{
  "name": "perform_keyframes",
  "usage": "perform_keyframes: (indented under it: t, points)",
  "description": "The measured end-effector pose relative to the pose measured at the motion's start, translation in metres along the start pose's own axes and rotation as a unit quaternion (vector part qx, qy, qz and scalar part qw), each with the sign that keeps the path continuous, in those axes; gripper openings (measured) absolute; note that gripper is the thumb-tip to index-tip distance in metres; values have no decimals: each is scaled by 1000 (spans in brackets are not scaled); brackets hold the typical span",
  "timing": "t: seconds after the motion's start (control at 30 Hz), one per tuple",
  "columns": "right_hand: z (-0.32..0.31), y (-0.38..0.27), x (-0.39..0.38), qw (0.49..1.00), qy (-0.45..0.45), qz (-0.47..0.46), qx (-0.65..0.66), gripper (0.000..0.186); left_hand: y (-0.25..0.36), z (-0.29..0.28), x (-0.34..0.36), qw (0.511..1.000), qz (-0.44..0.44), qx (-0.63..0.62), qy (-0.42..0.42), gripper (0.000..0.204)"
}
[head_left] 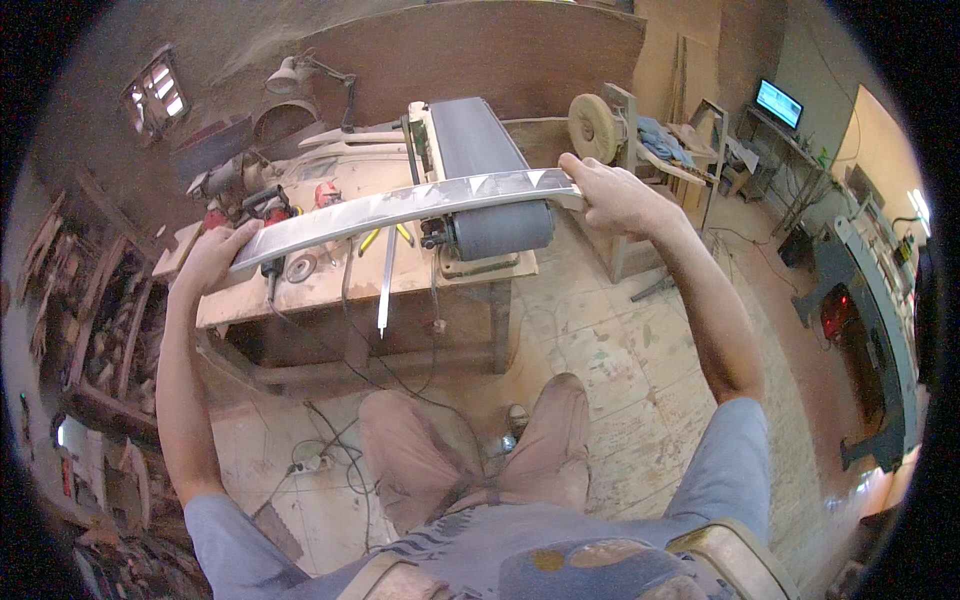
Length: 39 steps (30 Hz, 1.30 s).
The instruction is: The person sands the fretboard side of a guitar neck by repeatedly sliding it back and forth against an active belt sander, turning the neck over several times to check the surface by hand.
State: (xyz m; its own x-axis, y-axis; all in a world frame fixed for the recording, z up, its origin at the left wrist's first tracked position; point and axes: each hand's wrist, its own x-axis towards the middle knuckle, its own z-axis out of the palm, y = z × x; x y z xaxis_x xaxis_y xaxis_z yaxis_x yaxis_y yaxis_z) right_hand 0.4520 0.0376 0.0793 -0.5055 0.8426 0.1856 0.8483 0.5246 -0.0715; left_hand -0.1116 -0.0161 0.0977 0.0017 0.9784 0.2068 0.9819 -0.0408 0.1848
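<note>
A long, polished steel blade [400,207], likely stiff, slick and sharp-edged, spans the belt sander [487,170] above the worktop [330,285], left hand [213,260] and right hand [610,196] each clasping one end.

A dusty workshop: pale, scuffed plank floor [610,340], a cluttered wooden workbench [330,280], a grey desk lamp [290,75] over it, a small barred window [155,95] at left, a glowing monitor [778,102] far right.
</note>
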Motion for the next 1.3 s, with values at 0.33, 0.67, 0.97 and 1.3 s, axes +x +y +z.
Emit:
perform_keyframes:
  t: [0.33,0.67,0.97,1.3]
  points:
    - [51,-1,10,934,338,-43,-107,36,-2,17,4,954,118,42,271,59]
    - [55,5,11,931,337,-50,-131,46,4,17,0,948,104,39,297,50]
    - [-47,-20,-6,979,-191,24,71,50,9,-17,7,951,-123,-230,-165,44]
    - [-87,3,1,916,-338,105,186,59,23,-44,14,891,-177,-243,-341,32]
